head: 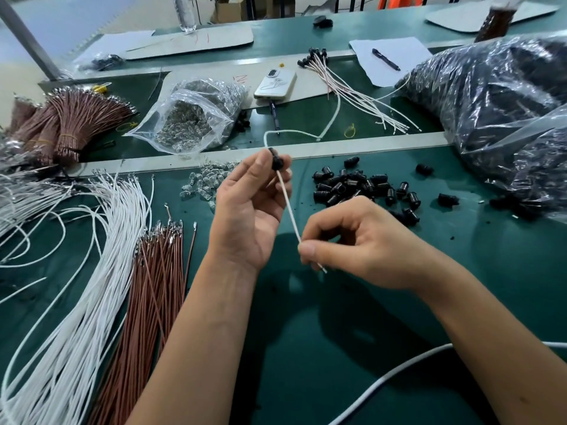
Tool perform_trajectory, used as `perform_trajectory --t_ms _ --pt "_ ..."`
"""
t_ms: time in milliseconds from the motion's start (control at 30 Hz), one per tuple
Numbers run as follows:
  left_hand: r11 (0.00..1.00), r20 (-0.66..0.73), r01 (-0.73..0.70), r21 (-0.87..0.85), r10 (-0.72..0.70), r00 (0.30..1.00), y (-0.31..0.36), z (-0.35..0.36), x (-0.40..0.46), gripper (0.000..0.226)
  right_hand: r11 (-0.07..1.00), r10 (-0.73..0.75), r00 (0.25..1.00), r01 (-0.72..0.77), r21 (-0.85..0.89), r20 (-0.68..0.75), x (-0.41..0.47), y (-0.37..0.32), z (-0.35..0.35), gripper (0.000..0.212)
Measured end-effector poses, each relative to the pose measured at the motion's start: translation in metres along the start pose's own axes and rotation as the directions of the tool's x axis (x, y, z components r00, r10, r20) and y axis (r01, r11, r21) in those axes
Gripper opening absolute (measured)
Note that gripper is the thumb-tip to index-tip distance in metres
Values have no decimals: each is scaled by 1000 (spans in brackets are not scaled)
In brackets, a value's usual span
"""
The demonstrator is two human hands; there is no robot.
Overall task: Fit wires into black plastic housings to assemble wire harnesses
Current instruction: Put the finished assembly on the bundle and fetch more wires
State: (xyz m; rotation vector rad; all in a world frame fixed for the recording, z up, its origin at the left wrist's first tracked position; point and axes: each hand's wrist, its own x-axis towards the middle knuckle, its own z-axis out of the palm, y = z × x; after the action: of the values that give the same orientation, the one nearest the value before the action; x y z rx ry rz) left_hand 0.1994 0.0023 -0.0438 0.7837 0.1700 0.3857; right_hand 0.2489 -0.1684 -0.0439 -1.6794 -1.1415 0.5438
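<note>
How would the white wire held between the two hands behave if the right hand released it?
The white wire would probably droop: loose ones nearby curve limply. It looks light, pinched only by the right hand. Its top would likely stay up, seated in the black housing the left hand holds.

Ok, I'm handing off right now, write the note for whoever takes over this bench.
Left hand: pinches one black housing at fingertip height above the table.
Right hand: pinches the white wire that runs up into that housing.
Supplies: loose housings behind the right hand; white wires and brown wires at left.
Done: a bunch of finished harnesses lies farther back, near the phone.
Left: whether this wire is fully seated can't be told; check it, then work on through the piles.
</note>
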Motion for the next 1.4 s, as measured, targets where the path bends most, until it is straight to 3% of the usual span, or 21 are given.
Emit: perform_trajectory --t_ms 133,233,333,400,500,600,733,900,1067,1167,1267,1333,1400 --pt "989 36 -4 -148 9 999 10 -2 0 13 993 88 958 -106 51 273 -4 -4 -3 18" --pt "966 81 -16 -260 38 996 20 -7 2 14 979 179 854 -202 -4 489 -5 -4 -3 17" --pt "965 81 -38 -261 61 995 26 -15 5 16 971 210 793 -237 -27 571 -7 -6 -3 14" --pt "982 68 -45 -181 58 996 25 -17 6 13 970 201 840 -241 15 504 -6 -7 0 10" --pt "998 39 -22 50 20 999 13 -12 4 13 941 224 956 -263 212 189 -1 -2 11 23" --pt "977 45 19 212 -29 999 1 -6 2 13 879 271 963 -244 410 -6 4 4 17 43" --pt "959 44 49 281 -64 997 -4 -3 0 11 889 287 957 -247 386 -49 4 6 17 23" --pt "989 -37 51 135 -46 998 2 -3 3 16 909 225 948 -288 302 226 -3 4 9 22" --pt "1000 -119 -22 -12 21 993 24 -11 7 24 913 241 801 -378 151 548 -4 2 12 21" --pt "998 -214 -46 50 56 975 44 -22 5 25 912 244 720 -398 98 650 2 -3 17 21" --pt "975 -348 -31 219 108 931 70 -40 -5 15 902 292 800 -413 128 524 24 -13 32 30" --pt "943 -436 -5 333 159 886 85 -51 -14 12 891 394 880 -436 123 265 51 -16 49 41" --pt "917 -501 8 399 210 840 96 -62 -23 10 892 450 892 -449 -54 26 84 -19 70 46"
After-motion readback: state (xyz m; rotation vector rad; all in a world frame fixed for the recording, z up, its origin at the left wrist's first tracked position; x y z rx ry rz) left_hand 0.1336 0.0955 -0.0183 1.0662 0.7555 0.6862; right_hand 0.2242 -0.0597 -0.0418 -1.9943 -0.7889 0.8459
